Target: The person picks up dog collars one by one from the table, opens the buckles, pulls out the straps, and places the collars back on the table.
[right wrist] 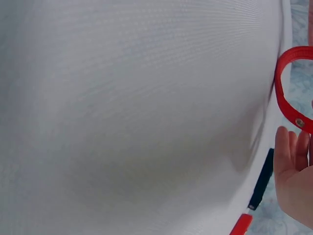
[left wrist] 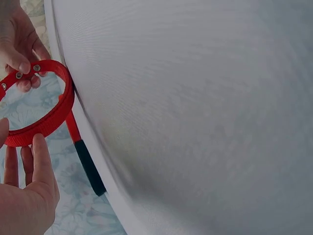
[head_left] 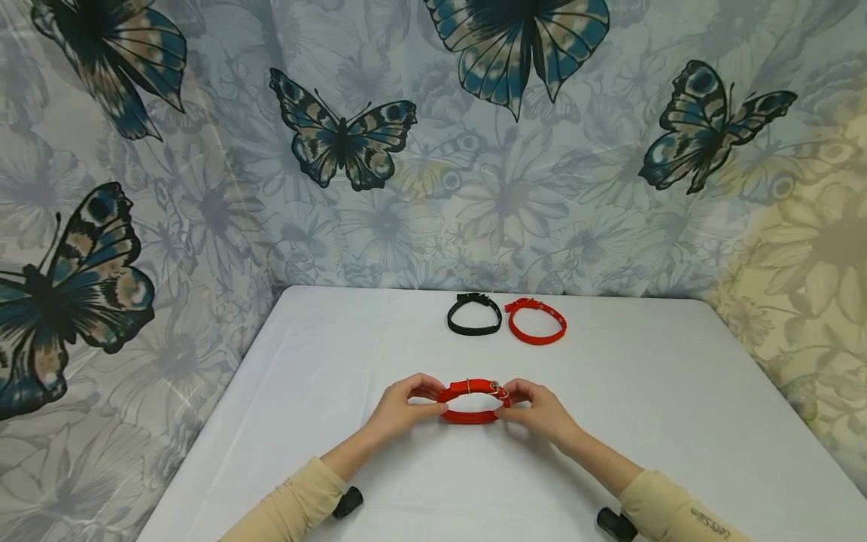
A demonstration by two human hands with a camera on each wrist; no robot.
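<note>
Both hands hold a red buckled collar (head_left: 472, 418), closed into a loop, between them over the white table. My left hand (head_left: 400, 406) pinches its left end between thumb and fingers, and my right hand (head_left: 542, 410) pinches the right end beside the metal buckle (head_left: 497, 389). Metal eyelets line part of the red band (left wrist: 64, 104) in the left wrist view, where the left hand (left wrist: 29, 200) grips from below. Only part of the loop and of the right hand (right wrist: 296, 181) enters the right wrist view.
Farther back on the white table (head_left: 325, 354) lie a black collar (head_left: 474, 330) and a second red collar (head_left: 537, 340), side by side. A butterfly-patterned cloth (head_left: 474, 203) hangs behind the table. Black wrist devices (head_left: 616, 525) show under the sleeves.
</note>
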